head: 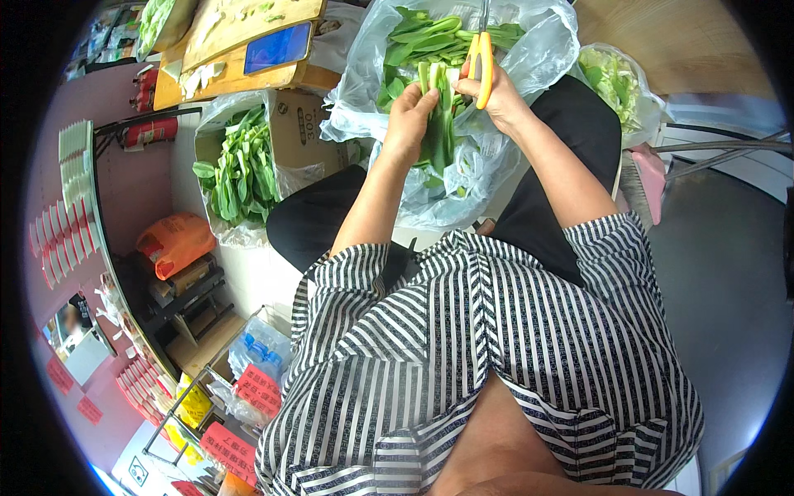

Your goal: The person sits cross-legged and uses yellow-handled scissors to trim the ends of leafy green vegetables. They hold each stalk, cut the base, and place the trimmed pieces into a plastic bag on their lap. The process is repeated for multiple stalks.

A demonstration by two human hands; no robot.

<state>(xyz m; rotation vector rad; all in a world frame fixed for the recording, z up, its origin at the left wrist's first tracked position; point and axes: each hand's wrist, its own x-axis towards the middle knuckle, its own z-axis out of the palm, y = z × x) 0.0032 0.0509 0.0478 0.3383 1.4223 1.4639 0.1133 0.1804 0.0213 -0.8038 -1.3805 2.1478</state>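
My left hand [410,118] grips a small bunch of leafy green stalks [441,139], its pale stem ends pointing away from me and the leaves hanging towards me. Beside it, my right hand [499,102] holds scissors with orange-yellow handles [486,68], blades pointing away from me. The right thumb and fingers are also close against the stem ends; whether they pinch them I cannot tell. Both hands are over a large translucent plastic bag [543,46] between my knees. More leafy greens [428,42] lie inside it.
Left of my knee, a plastic-lined cardboard carton [307,127] holds whole greens [242,170]. Beyond it, a phone [277,48] and white vegetable pieces [201,77] lie by a wooden board [229,25]. A bag of pale cut leaves [614,93] stands right of my knee.
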